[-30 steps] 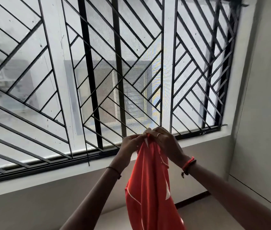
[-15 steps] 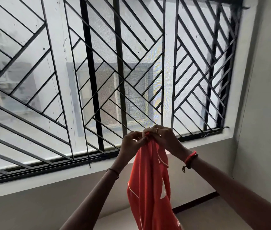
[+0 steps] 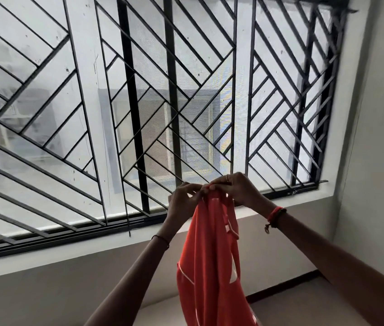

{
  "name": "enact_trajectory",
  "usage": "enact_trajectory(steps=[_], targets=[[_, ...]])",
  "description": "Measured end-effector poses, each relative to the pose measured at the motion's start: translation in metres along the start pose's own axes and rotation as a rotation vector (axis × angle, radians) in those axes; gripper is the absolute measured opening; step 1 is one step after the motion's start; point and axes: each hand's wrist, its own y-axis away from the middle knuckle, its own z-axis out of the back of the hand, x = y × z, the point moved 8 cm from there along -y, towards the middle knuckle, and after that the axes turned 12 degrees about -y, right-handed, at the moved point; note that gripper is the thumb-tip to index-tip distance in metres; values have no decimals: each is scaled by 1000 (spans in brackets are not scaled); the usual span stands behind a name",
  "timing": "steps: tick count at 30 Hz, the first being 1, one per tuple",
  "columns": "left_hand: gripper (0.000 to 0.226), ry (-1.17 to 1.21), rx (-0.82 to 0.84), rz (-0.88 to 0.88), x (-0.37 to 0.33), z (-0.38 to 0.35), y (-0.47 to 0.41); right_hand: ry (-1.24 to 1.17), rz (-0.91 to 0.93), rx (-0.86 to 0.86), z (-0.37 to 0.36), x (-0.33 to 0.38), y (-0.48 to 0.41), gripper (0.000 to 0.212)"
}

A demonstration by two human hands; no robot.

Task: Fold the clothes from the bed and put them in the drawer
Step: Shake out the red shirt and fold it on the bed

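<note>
Red garment (image 3: 209,255) barely shifted since before, against barred window (image 3: 139,90).

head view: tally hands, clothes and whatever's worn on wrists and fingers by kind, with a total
hands: 2, left hand and right hand, both pinching the cloth
orange garment: 1
wrist bands: 2, red band and dark thread
ring: 1
total: 6

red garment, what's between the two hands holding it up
Head view: only the bunched top edge of the red garment lies between the left hand and the right hand, both pinching it.
</note>
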Motion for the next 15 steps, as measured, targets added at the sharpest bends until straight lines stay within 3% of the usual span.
enact_trajectory(steps=[8,11,15], targets=[[53,73,81,47,10,-14,8,-159,-147,10,-5,-16,10,13],[42,96,109,53,11,-17,10,-171,-202,19,-12,-21,16,16],[7,152,144,40,6,-20,13,-280,-335,58,-21,-32,27,20]])
